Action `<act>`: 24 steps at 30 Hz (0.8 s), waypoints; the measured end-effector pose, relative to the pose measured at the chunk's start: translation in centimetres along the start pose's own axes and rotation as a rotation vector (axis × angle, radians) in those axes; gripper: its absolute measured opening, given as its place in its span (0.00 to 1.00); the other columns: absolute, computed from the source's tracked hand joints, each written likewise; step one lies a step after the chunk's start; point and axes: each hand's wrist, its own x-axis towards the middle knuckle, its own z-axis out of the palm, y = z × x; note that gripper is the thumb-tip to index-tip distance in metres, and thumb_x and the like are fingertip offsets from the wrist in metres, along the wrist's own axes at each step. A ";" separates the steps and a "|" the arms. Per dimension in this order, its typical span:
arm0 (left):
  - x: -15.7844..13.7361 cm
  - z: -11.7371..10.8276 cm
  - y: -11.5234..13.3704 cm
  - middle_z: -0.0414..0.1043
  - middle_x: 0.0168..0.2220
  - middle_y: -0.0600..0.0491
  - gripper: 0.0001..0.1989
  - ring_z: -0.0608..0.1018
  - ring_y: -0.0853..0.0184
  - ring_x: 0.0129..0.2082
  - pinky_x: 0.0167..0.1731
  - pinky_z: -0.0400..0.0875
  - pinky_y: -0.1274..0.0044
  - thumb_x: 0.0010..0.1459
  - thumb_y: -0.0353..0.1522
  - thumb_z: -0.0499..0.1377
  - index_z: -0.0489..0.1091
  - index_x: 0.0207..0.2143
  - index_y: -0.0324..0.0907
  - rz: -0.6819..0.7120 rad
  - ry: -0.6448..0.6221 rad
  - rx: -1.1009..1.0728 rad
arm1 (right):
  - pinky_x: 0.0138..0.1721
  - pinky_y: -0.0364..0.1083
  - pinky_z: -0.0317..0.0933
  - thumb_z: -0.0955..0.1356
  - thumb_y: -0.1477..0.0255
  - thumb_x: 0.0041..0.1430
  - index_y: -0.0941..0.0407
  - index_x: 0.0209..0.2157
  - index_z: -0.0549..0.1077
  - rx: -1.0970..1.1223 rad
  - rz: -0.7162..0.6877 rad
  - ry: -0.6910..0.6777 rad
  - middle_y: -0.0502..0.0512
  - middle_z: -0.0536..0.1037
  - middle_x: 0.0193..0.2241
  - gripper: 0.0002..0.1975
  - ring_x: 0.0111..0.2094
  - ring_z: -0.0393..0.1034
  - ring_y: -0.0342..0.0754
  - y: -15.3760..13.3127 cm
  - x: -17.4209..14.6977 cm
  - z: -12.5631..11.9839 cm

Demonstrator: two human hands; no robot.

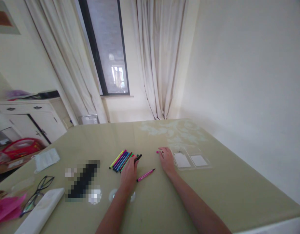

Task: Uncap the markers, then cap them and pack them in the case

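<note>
My left hand [129, 169] is closed on a black marker [139, 157] that sticks out past the thumb. It rests at the right end of a row of several coloured markers [119, 161], covering part of them. A pink marker [145, 175] lies apart between my hands, its dark tip bare and pointing away to the right. My right hand [166, 159] is on the table with its fingers curled, and a small pink cap [157, 152] shows at the fingertips. Beside that hand lies a clear plastic case [192, 162] with white labels.
Eyeglasses [37, 195], a white oblong case [41, 213] and a pink item [8, 208] lie at the left front. A face mask [46, 160] is near the left edge, with a blurred dark object [84, 180] closer in. A wall [250, 97] borders the right side.
</note>
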 end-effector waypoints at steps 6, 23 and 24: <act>-0.5 -1.1 0.2 0.79 0.49 0.48 0.15 0.81 0.60 0.48 0.48 0.77 0.68 0.73 0.37 0.47 0.72 0.51 0.45 0.033 -0.028 -0.034 | 0.50 0.50 0.65 0.63 0.72 0.70 0.54 0.46 0.78 0.116 -0.096 0.028 0.58 0.80 0.42 0.12 0.46 0.73 0.53 -1.1 -0.9 -0.3; 2.4 -0.6 2.7 0.77 0.36 0.54 0.13 0.79 0.65 0.36 0.30 0.61 0.77 0.69 0.43 0.57 0.71 0.37 0.45 0.058 -0.557 0.116 | 0.48 0.49 0.66 0.63 0.69 0.72 0.53 0.44 0.79 0.273 -0.144 -0.024 0.57 0.79 0.39 0.12 0.43 0.72 0.51 -2.4 -1.2 -0.8; 2.6 -0.5 2.6 0.77 0.35 0.55 0.12 0.79 0.65 0.34 0.29 0.60 0.77 0.68 0.43 0.58 0.71 0.37 0.45 0.058 -0.564 0.105 | 0.49 0.50 0.65 0.64 0.69 0.72 0.53 0.45 0.79 0.254 -0.170 -0.056 0.57 0.80 0.40 0.11 0.44 0.72 0.51 -2.5 -1.4 -0.9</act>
